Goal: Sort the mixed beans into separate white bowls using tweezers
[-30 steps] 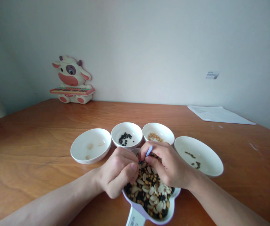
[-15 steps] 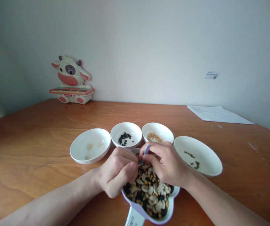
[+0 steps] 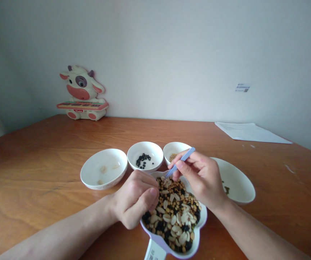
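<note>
My right hand [image 3: 198,175] pinches light purple tweezers [image 3: 184,158], which slant with their lower end over the far side of a purple-rimmed, scalloped pan [image 3: 199,236]. Mixed peanuts, black beans, yellow beans and small green grains [image 3: 171,216] fill the pan. My left hand [image 3: 137,198] is closed in a fist over the pan's left rim. Its fingertips are hidden, so what it holds, if anything, cannot be seen.
Beyond the pan stand several white bowls: one with pale pieces [image 3: 89,175], one with black beans [image 3: 134,150], one with yellow beans [image 3: 168,148], one with green grains [image 3: 242,180]. A cow toy piano [image 3: 82,94] and papers [image 3: 249,130] lie farther back.
My right hand has moved right and away from the left fist, and the tweezers now lean further right. My left hand and the pan have stayed put.
</note>
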`<action>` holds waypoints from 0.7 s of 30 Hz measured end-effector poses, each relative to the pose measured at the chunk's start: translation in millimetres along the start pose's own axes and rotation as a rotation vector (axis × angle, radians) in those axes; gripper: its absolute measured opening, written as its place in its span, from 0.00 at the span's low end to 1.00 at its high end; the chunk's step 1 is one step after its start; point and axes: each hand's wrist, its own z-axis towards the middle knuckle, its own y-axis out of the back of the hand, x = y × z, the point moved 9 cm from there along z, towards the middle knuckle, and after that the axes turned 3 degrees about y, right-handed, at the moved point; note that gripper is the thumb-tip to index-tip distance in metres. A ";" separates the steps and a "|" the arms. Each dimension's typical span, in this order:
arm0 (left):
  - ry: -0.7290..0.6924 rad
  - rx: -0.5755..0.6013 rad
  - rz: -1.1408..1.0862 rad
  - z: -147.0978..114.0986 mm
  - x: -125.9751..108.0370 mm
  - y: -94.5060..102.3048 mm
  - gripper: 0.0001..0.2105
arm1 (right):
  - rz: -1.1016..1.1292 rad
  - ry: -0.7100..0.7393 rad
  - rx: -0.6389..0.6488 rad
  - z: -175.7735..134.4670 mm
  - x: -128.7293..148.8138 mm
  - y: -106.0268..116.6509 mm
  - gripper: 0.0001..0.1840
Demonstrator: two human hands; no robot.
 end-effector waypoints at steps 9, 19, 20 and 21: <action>-0.054 0.021 -0.004 -4.5 -0.4 -6.0 0.25 | 0.116 0.017 -0.151 22.0 9.1 -7.4 0.09; -0.072 -0.022 -0.027 -2.9 -4.5 -2.0 0.26 | 0.210 -0.225 0.289 73.4 -15.8 -140.4 0.05; -0.072 -0.024 -0.025 -3.3 -4.4 -1.7 0.26 | 0.210 -0.244 0.314 73.9 -18.3 -144.5 0.05; -0.071 -0.023 -0.024 -3.8 -4.1 -1.7 0.27 | 0.212 -0.253 0.328 73.9 -19.6 -144.9 0.05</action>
